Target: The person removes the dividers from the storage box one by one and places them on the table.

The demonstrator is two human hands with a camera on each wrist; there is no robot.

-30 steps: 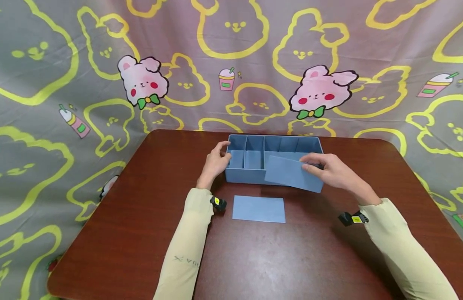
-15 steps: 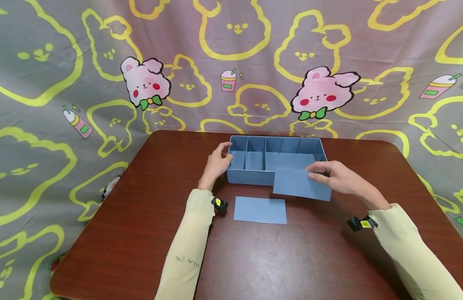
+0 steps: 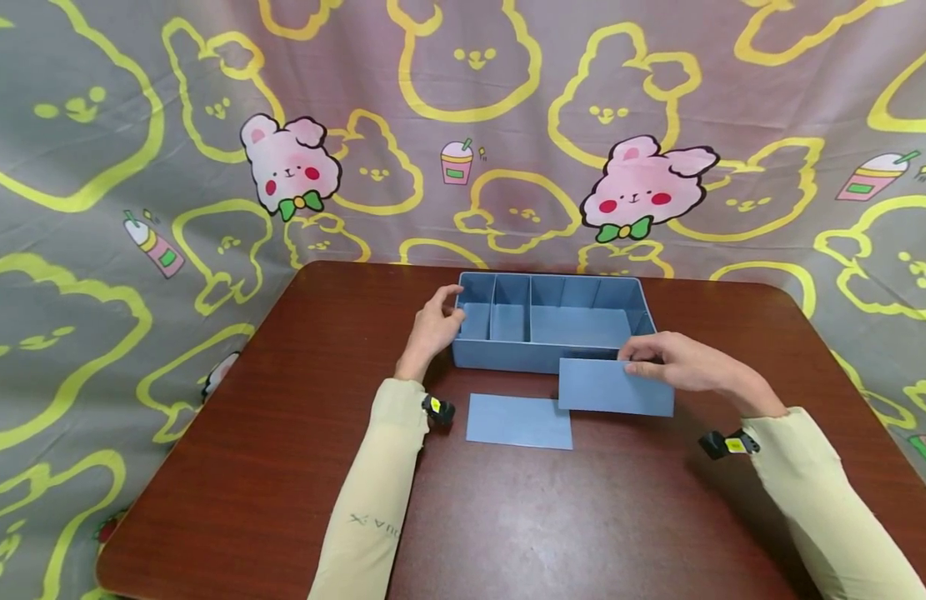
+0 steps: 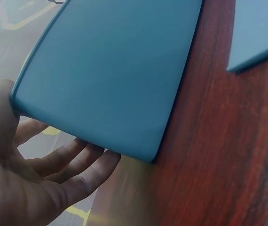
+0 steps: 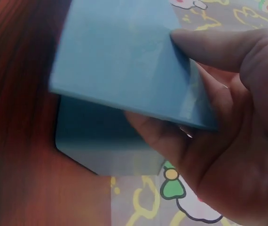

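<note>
A blue box (image 3: 493, 354) with divided compartments stands toward the back of the table; two narrow compartments lie at its left and a wide one at its right. My left hand (image 3: 434, 321) holds the box's left end, with thumb and fingertips at the rim. In the left wrist view, the fingers of this hand (image 4: 44, 174) lie against the end wall. My right hand (image 3: 676, 360) pinches a flat blue rectangular panel (image 3: 613, 389) by its upper edge, thumb on the near face. That panel hangs in front of the box's right half and overlaps its front wall.
A second flat blue panel (image 3: 519, 422) lies on the brown table (image 3: 538, 517) in front of the box, left of the held one. Behind the table hangs a curtain (image 3: 508, 125) printed with cartoon rabbits.
My right hand has brought its panel down, toward me and slightly right, from over the box's wide compartment to before its front wall. My left hand stays at the box's left end.
</note>
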